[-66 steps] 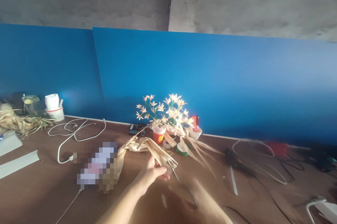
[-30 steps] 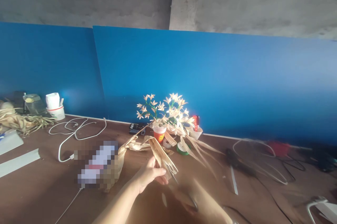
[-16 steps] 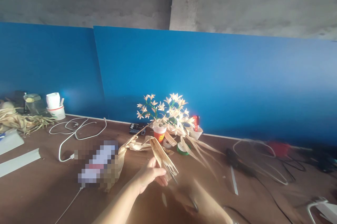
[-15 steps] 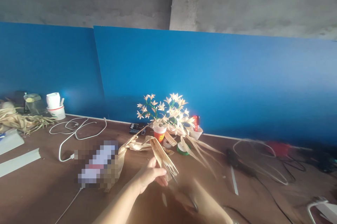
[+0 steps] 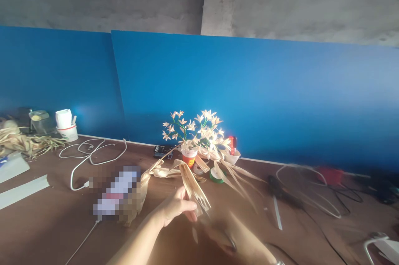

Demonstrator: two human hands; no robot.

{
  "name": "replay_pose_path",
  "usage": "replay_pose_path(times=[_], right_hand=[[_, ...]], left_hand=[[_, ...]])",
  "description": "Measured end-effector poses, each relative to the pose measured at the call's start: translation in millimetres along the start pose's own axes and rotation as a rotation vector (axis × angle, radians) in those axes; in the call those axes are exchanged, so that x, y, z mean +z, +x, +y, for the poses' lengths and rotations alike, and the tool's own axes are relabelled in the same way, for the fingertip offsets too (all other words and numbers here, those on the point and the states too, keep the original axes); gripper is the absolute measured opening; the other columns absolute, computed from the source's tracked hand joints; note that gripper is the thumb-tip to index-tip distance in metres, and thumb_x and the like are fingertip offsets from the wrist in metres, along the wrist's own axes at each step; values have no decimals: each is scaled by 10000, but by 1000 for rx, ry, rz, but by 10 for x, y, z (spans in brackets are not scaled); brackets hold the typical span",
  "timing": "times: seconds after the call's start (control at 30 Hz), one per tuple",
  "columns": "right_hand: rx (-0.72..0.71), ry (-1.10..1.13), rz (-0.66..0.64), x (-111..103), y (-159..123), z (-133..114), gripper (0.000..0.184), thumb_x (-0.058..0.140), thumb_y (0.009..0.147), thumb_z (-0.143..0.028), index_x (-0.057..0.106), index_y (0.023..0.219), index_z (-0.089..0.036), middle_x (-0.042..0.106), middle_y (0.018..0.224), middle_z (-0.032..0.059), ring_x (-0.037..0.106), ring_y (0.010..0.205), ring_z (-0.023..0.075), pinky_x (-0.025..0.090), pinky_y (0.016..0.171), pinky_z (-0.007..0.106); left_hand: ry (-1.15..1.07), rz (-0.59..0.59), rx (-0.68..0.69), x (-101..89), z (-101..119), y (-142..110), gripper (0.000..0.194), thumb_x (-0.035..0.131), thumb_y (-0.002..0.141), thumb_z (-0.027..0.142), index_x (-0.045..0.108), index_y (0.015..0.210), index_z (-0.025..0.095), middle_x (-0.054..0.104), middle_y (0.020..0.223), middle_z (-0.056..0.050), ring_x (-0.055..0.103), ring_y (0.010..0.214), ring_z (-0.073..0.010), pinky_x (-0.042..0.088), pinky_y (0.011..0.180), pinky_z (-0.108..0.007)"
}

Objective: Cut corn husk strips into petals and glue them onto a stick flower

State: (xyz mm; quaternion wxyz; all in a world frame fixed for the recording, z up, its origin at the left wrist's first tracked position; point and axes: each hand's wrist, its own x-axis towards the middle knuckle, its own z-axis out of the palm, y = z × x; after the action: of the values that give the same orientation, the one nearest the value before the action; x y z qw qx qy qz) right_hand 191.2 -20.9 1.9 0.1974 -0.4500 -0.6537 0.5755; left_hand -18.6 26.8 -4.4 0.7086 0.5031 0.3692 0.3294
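Note:
My left hand (image 5: 177,207) is closed in a pinch, thumb over fingers, on a small pale piece of dried corn husk (image 5: 198,209). Just beyond the fingertips lies a longer husk strip (image 5: 190,180) with a split, ragged end. Smeared by motion, my right hand (image 5: 220,234) grips what looks like a pair of scissors (image 5: 231,241). A dark curved handle shows at its fingers, and a thin blade points toward the left fingertips. Below the hands is a small pale scrap (image 5: 195,235). Husk-like pale flowers (image 5: 208,132) on green stems stand in a red-and-yellow paper cup (image 5: 188,158).
A green tape roll (image 5: 216,175) and a white bowl (image 5: 232,158) sit by the cup. Left are a pixelated phone-like object (image 5: 116,192), a white cable (image 5: 90,157) and a husk pile (image 5: 28,142). A dark corded tool (image 5: 282,190) lies right. A blue partition (image 5: 249,99) backs the table.
Hardly anything differs. My left hand has shifted very slightly left, still pinching the husk piece, and the right hand stays blurred in nearly the same place.

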Motion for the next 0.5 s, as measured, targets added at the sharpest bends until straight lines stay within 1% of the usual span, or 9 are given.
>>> replay_pose_path(times=[0.1,0.27,0.4,0.5], right_hand=[[15,17,6,-8,-17,-7,203,620,714,-354,652,783,-166,388,433,-67,345,411,87,273,433,225],[-11,30,24,-8,-42,-25,216,663,681,-371,662,754,-169,448,465,-48,383,474,94,320,488,226],[31,-2,3,-11,-57,-58,183,646,692,-360,662,731,-182,423,431,-49,362,430,94,300,461,235],[46,-25,1,-18,-78,-87,174,635,696,-339,675,739,-175,400,413,-57,334,392,82,275,437,231]], left_hand=[[28,-34,-9,-27,3,-3,299,639,629,174,494,891,161,639,672,20,632,502,-127,472,500,-253],[56,-52,-22,-52,1,-13,317,641,630,176,489,908,163,628,669,25,630,501,-127,476,494,-251],[55,-77,-8,-39,38,-42,322,649,619,179,498,902,157,630,662,24,620,494,-122,490,500,-259],[68,-84,-26,-29,73,-62,311,648,607,170,499,879,160,631,636,32,612,474,-122,484,485,-257]])
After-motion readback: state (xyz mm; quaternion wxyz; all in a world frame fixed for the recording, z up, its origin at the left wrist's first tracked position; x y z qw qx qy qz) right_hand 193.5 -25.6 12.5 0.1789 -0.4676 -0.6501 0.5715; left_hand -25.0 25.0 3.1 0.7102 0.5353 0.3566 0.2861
